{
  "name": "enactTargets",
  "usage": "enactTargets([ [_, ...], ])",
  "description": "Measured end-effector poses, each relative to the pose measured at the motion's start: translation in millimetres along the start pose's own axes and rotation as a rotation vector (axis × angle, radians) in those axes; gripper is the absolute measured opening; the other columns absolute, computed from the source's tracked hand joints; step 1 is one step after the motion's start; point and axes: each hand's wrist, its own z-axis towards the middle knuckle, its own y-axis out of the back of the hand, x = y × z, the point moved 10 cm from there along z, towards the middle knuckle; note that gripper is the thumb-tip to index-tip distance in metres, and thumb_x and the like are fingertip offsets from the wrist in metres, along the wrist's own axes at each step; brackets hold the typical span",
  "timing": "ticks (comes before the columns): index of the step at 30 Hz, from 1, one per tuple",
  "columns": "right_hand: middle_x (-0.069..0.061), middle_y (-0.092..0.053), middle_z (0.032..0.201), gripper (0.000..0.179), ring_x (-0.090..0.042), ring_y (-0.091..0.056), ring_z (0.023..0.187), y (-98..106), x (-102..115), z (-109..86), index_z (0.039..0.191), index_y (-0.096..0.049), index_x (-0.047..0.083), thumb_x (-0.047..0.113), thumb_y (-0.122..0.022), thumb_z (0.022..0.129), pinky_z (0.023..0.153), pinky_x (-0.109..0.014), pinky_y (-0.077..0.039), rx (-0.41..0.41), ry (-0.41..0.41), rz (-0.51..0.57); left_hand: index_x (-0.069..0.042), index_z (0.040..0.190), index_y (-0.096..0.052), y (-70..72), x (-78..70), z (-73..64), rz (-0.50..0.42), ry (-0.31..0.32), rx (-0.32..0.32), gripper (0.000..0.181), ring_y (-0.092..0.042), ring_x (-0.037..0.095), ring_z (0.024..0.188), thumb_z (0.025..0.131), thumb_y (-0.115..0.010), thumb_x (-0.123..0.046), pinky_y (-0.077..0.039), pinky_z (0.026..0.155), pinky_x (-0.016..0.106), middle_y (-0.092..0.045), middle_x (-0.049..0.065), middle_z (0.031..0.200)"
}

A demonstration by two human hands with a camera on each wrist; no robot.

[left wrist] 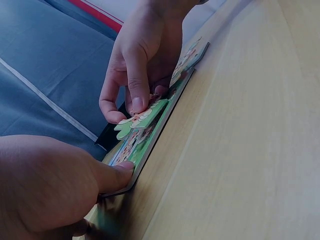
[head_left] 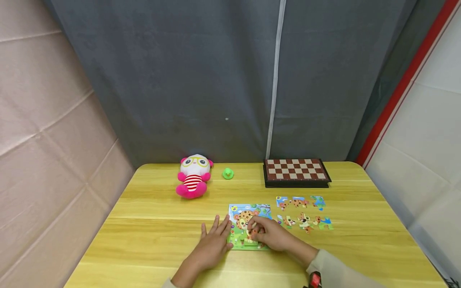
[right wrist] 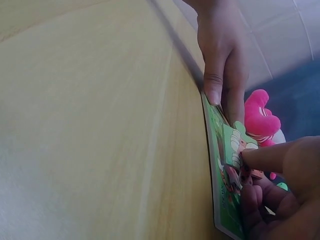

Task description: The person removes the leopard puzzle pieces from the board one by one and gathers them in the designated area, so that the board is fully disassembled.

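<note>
A jigsaw board (head_left: 236,241) with a cartoon leopard picture lies flat on the wooden table. My right hand (head_left: 273,235) pinches a green puzzle piece (left wrist: 150,116) between thumb and fingers, holding it close over the lower part of the board. In the right wrist view the piece (right wrist: 232,145) is tilted above the picture. My left hand (head_left: 212,249) rests at the board's left edge with its fingers spread and straight. Its thumb (left wrist: 122,172) presses on the board's near left corner.
Several loose puzzle pieces (head_left: 300,202) lie in two rows right of the board. Behind them sits a folded chessboard case (head_left: 296,170). Toward the back left are a pink and white plush toy (head_left: 193,177) and a small green duck (head_left: 228,173). A grey curtain hangs behind the table.
</note>
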Motion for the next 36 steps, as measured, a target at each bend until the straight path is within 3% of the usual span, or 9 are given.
enactTargets([
  [16,0.0,-0.068,0.088,0.011,-0.02,-0.064,0.075,4.2,-1.9,-1.4,0.11,-0.064,0.012,0.011,-0.068,0.099,0.064,-0.026,-0.052,-0.009,0.0,-0.022,-0.006,0.161,-0.031,1.3,-1.8,-1.6,-0.002,0.001,-0.002,0.068,-0.007,0.043,0.157,0.106,-0.053,-0.039,-0.005,0.114,0.08,-0.014,0.007,0.172],
  [28,0.0,-0.066,0.092,0.013,-0.012,-0.061,0.081,13.3,1.1,-9.2,0.111,-0.065,0.011,0.014,-0.069,0.099,0.069,-0.025,-0.053,-0.023,0.019,-0.029,-0.006,0.161,-0.031,2.4,-2.6,-1.7,-0.002,-0.003,-0.007,0.068,-0.007,0.043,0.157,0.106,-0.053,-0.039,-0.004,0.114,0.08,-0.014,0.008,0.172],
  [36,-0.003,-0.064,0.091,0.014,-0.012,-0.057,0.076,24.2,-5.2,-21.1,0.113,-0.064,0.01,0.013,-0.067,0.1,0.063,-0.023,-0.049,-0.023,-0.014,0.003,-0.005,0.161,-0.03,2.1,-2.0,-0.5,0.003,-0.007,-0.014,0.069,-0.007,0.043,0.157,0.106,-0.053,-0.039,-0.004,0.114,0.08,-0.014,0.008,0.172],
])
